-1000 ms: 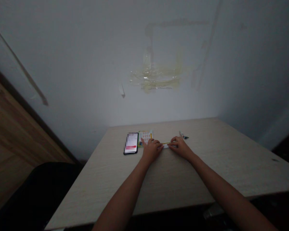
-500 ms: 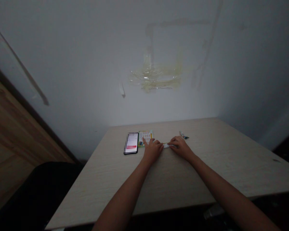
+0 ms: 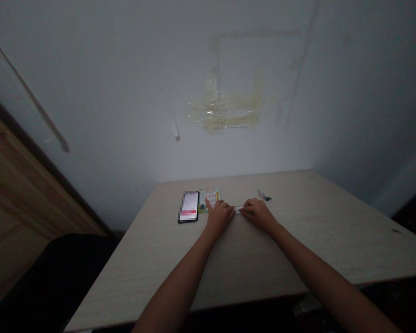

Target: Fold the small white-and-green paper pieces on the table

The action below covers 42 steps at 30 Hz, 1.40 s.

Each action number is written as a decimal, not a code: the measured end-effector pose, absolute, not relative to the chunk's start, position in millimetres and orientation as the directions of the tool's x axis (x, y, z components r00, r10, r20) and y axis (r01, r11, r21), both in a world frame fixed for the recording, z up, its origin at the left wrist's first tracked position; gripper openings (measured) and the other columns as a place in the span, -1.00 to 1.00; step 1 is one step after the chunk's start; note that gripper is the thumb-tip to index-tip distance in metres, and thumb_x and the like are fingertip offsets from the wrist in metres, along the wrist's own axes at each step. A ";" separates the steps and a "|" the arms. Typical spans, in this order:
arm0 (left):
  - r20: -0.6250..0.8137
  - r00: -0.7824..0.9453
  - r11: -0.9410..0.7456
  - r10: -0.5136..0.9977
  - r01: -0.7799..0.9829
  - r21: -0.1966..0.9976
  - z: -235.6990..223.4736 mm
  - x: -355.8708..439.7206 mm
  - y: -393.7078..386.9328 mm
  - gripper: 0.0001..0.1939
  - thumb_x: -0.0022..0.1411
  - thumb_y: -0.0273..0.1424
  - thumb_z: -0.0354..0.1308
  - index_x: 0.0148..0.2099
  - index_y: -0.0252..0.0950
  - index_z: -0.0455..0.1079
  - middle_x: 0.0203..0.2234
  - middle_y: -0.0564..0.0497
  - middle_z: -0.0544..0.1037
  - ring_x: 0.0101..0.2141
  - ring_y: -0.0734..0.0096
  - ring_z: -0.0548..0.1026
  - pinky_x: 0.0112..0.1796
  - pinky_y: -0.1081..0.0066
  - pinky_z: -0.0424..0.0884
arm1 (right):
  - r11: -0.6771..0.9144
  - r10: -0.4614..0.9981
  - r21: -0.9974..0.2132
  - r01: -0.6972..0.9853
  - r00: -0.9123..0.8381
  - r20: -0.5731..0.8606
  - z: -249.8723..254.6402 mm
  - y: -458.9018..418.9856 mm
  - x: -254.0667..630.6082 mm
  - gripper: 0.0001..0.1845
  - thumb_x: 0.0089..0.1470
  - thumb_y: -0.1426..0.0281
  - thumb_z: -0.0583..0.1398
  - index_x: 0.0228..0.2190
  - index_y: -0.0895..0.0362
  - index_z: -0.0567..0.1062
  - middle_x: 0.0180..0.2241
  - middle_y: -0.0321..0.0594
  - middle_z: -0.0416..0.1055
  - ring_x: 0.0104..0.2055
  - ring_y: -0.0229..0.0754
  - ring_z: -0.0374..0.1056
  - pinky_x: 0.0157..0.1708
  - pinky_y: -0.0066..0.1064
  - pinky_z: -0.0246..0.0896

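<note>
Both of my hands rest on a pale wooden table (image 3: pixel 249 259) near its far side. My left hand (image 3: pixel 220 215) lies knuckles up, fingers curled down onto a small white strip (image 3: pixel 238 209) lying flat on the table. My right hand (image 3: pixel 258 212) presses on the other end of the same strip, fingertips pinched together on it. Only a short piece of the strip shows between the two hands. A colourful printed card (image 3: pixel 210 198) lies just behind my left hand.
A black phone (image 3: pixel 189 206) with a lit screen lies left of the card. A small wrapper scrap (image 3: pixel 264 195) sits behind my right hand. The wall behind carries old tape residue (image 3: pixel 225 113). A dark chair (image 3: pixel 52 277) stands at the lower left.
My right hand has slid a little to the left, closer to my left hand, covering more of the strip. The yellowish part of the strip no longer shows.
</note>
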<state>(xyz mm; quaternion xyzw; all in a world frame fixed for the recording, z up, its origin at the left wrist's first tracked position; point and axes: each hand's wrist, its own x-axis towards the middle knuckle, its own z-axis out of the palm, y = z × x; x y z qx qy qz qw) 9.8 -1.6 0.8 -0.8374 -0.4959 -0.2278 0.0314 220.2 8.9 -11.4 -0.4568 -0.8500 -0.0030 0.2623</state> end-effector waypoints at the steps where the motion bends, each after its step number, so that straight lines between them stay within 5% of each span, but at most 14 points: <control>1: 0.411 0.405 -0.508 0.817 0.842 0.180 1.1 9.5 -1.7 -0.76 0.37 -0.23 0.02 -0.07 -0.08 0.50 -0.15 0.02 0.59 0.08 0.14 0.31 0.13 -0.45 -0.46 | 0.571 0.779 -0.221 0.790 -0.437 0.449 -10.3 8.1 219.3 -0.80 0.19 0.30 0.19 -0.21 -0.02 0.61 -0.27 -0.17 0.47 -0.16 -0.09 0.29 -0.09 -0.20 0.14; 10: 0.378 0.395 -0.500 0.837 0.832 0.239 4.2 10.1 -3.6 -0.78 0.30 -0.20 0.12 -0.07 -0.06 0.52 -0.18 0.01 0.60 0.08 0.17 0.34 0.16 -0.40 -0.41 | 0.456 0.830 -0.203 0.866 -0.332 0.449 -9.5 7.6 215.4 -0.78 0.18 0.37 0.17 -0.19 0.02 0.60 -0.19 -0.12 0.50 -0.08 -0.02 0.34 -0.05 -0.14 0.17; 17: 0.375 0.426 -0.541 0.823 0.789 0.291 6.5 12.0 -8.7 -0.79 0.30 -0.18 0.11 -0.10 0.00 0.53 -0.14 0.04 0.60 0.08 0.17 0.34 0.16 -0.38 -0.40 | 0.432 0.871 -0.324 0.842 -0.297 0.391 -14.9 12.0 213.2 -0.68 0.24 0.38 0.06 -0.06 0.08 0.53 0.04 -0.05 0.45 0.11 -0.01 0.33 0.20 0.06 -0.02; 27: 0.383 0.397 -0.529 0.834 0.772 0.352 1.4 9.4 -3.2 -0.80 0.31 -0.24 0.10 -0.09 -0.04 0.53 -0.10 0.04 0.60 0.09 0.20 0.32 0.17 -0.37 -0.35 | 0.444 0.882 -0.444 0.778 -0.293 0.368 -21.7 16.1 220.1 -0.65 0.21 0.37 0.10 0.00 0.08 0.50 0.15 -0.01 0.34 0.23 0.01 0.23 0.24 0.16 -0.09; 42: 0.350 0.355 -0.472 0.867 0.810 0.347 3.0 9.0 -2.6 -0.78 0.35 -0.25 0.06 -0.17 -0.06 0.54 -0.06 0.08 0.58 0.12 0.19 0.30 0.13 -0.46 -0.36 | 0.452 0.882 -0.342 0.824 -0.356 0.307 -18.1 11.2 223.2 -0.62 0.20 0.29 0.11 0.03 0.01 0.48 0.21 -0.04 0.27 0.26 -0.01 0.17 0.25 0.18 -0.20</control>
